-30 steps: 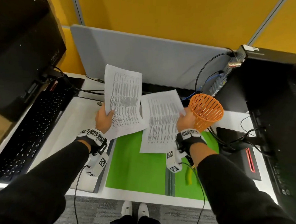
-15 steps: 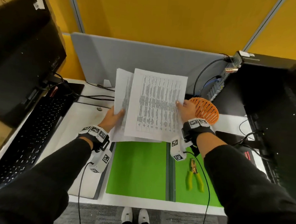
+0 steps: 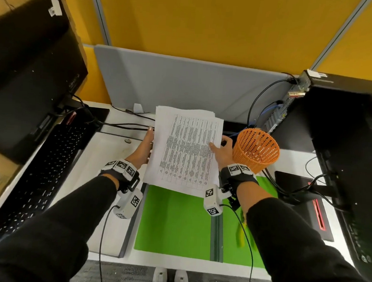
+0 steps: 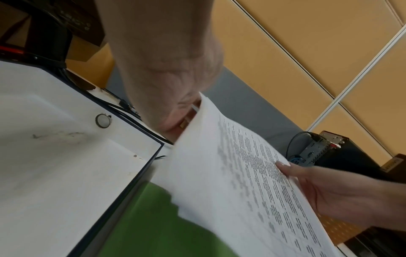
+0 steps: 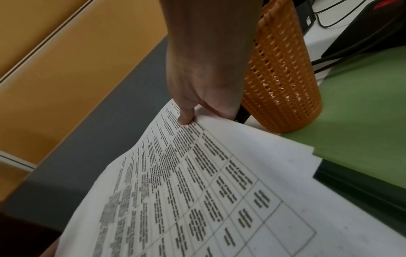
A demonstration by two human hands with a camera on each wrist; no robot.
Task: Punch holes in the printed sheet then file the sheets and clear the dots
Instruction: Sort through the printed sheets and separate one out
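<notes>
A stack of printed sheets stands tilted above the far edge of the open green folder. My left hand holds the stack's left edge, and the paper hides its fingers. My right hand pinches the right edge with the thumb on the printed face. The left wrist view shows the sheets meeting my left hand. The right wrist view shows my right hand with its thumb tip on the sheets. The sheets' lower edges are uneven.
An orange mesh basket stands just right of my right hand. A yellow-handled tool lies on the folder's right flap. A black keyboard and a monitor are to the left, a white pad lies under my left wrist, and a computer with cables is to the right.
The two batches of sheets, held apart a second ago, have come together into one stack. Both hands moved inward to its side edges.
</notes>
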